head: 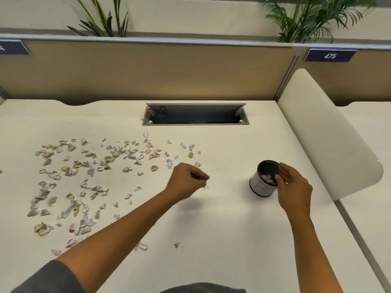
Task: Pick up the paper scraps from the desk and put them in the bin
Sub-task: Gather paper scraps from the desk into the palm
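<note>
Crumpled white and tan paper scraps lie on a smooth matt off-white desk, and just beside the right hand's fingers stands a smooth white bin with a dark matt interior.

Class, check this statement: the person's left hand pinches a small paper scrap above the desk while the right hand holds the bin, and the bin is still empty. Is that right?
Not quite. The bin is not empty: the head view shows white crumpled paper inside it. The rest stands: the left hand pinches a small paper scrap above the desk while the right hand holds the bin.
</note>
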